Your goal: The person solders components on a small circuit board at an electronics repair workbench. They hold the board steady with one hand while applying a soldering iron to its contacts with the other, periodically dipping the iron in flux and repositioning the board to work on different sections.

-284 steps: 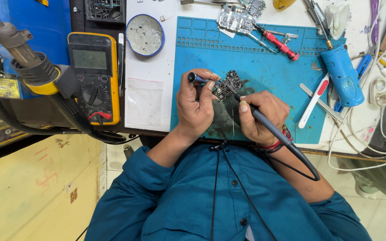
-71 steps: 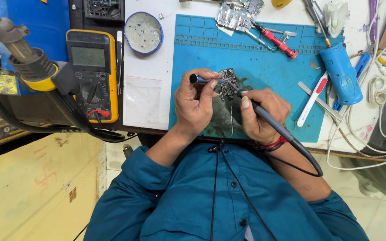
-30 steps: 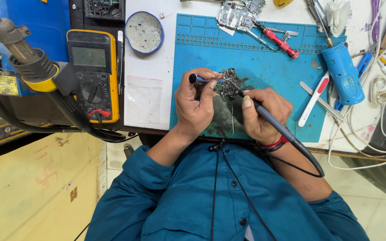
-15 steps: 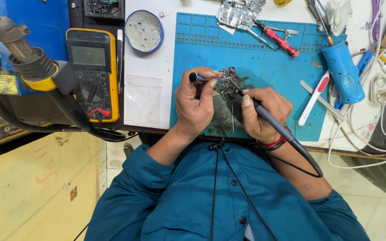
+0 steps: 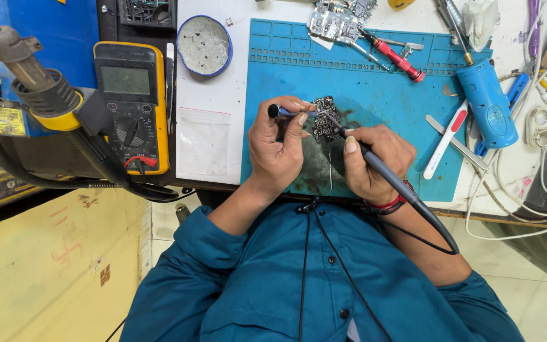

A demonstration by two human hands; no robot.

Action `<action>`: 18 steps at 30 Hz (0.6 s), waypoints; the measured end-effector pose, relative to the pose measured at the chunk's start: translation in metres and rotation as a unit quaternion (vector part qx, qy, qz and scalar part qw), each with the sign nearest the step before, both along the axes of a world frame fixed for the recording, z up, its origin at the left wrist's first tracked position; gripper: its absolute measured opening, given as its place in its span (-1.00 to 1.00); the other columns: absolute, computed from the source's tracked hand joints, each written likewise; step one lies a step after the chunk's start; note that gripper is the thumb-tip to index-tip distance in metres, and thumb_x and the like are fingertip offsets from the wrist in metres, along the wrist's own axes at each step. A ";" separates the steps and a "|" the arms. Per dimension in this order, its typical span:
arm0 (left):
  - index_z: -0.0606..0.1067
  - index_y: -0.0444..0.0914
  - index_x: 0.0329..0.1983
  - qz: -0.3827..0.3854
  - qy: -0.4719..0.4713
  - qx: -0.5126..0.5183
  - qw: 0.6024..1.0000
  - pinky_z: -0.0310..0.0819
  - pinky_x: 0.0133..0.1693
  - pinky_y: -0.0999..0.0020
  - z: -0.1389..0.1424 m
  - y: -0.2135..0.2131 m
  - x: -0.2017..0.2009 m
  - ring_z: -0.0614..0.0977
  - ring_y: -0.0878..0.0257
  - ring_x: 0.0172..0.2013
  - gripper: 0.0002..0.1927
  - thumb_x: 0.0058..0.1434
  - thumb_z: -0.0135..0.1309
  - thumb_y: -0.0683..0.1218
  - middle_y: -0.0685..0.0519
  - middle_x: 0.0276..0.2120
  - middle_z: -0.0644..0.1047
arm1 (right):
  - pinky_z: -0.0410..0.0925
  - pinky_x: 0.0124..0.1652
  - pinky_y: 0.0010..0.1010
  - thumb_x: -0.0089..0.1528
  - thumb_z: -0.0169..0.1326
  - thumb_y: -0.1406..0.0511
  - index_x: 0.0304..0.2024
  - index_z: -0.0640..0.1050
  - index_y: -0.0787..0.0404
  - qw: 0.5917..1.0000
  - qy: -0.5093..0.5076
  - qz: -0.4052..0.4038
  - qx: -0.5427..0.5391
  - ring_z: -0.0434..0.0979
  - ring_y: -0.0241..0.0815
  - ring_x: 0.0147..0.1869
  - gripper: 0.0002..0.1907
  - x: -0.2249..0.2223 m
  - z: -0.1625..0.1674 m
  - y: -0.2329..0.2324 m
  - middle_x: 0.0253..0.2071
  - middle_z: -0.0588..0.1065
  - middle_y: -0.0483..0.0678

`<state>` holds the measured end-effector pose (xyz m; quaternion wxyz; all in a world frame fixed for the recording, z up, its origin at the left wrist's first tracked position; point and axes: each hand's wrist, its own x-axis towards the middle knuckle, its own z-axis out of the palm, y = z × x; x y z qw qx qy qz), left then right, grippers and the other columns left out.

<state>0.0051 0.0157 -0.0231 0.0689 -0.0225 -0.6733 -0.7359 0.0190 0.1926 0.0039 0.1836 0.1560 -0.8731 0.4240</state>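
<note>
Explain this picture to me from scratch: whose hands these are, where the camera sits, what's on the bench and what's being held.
No machine here: a person in a teal shirt works with bare hands. The single camera is worn on their head and looks straight down, so the bench runs across the top.

The left hand pinches a slim blue-handled tool against a small circuit board. The right hand holds a corded soldering iron like a pen, its tip at the board.

The board lies on a blue work mat. Nearby are a yellow multimeter, a round tin, a red-handled screwdriver, a second circuit board and a blue cylindrical tool.
</note>
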 end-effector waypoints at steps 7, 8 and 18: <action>0.33 -0.26 0.05 0.001 0.007 0.002 1.000 0.66 -0.21 0.47 0.000 0.000 0.000 0.69 0.26 0.02 -0.83 0.49 0.01 -0.30 -0.02 -0.03 0.55 | 0.27 -0.44 -0.36 0.36 0.14 0.38 -0.20 0.54 0.30 1.000 -0.002 0.003 -0.001 0.45 -0.08 -0.45 -0.92 -0.001 0.000 0.000 -0.44 0.49 0.02; 0.33 -0.26 0.05 0.002 0.006 0.001 1.000 0.66 -0.21 0.47 0.000 0.000 0.000 0.69 0.26 0.02 -0.83 0.49 0.01 -0.30 -0.02 -0.04 0.55 | 0.27 -0.43 -0.36 0.37 0.14 0.38 -0.19 0.54 0.30 1.000 -0.001 0.005 -0.003 0.45 -0.08 -0.44 -0.93 -0.001 0.001 0.000 -0.43 0.49 0.02; 0.33 -0.26 0.05 0.000 0.000 0.004 1.000 0.65 -0.20 0.48 -0.001 0.000 0.001 0.69 0.26 0.02 -0.83 0.49 0.00 -0.30 -0.02 -0.03 0.55 | 0.29 -0.42 -0.36 0.37 0.14 0.38 -0.18 0.55 0.30 1.000 -0.006 0.007 -0.004 0.47 -0.07 -0.43 -0.93 0.000 0.001 0.000 -0.43 0.49 0.03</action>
